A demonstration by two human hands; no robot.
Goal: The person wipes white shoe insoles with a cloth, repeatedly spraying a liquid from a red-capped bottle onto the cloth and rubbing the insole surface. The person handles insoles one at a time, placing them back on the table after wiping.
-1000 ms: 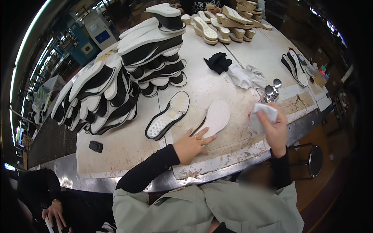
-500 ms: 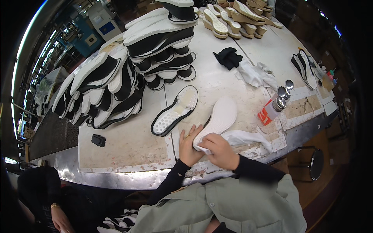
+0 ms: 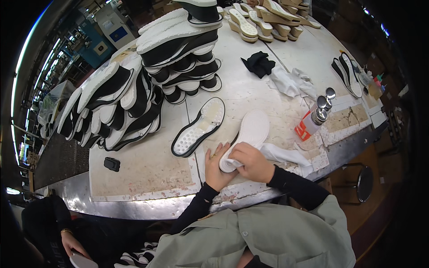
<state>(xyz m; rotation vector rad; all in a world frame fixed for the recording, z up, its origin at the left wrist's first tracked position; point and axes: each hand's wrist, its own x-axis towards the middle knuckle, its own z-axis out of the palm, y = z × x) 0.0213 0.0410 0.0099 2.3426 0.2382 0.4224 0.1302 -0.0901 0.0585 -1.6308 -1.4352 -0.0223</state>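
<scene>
The white sole point(image 3: 254, 127) lies on the counter point(image 3: 138, 178), its near end between both hands. The left hand point(image 3: 216, 169) has its fingers extended along the sole's near left edge; the right hand point(image 3: 252, 163) pinches a white cloth point(image 3: 286, 155) against that near end, the loose part trailing rightward. Wiping seems under way there; whether the sole's far end is done, I cannot tell. Left of the sole, a black-rimmed sole point(image 3: 199, 127) lies untouched, hollow face up, and beyond it soles are stacked point(image 3: 178, 53).
</scene>
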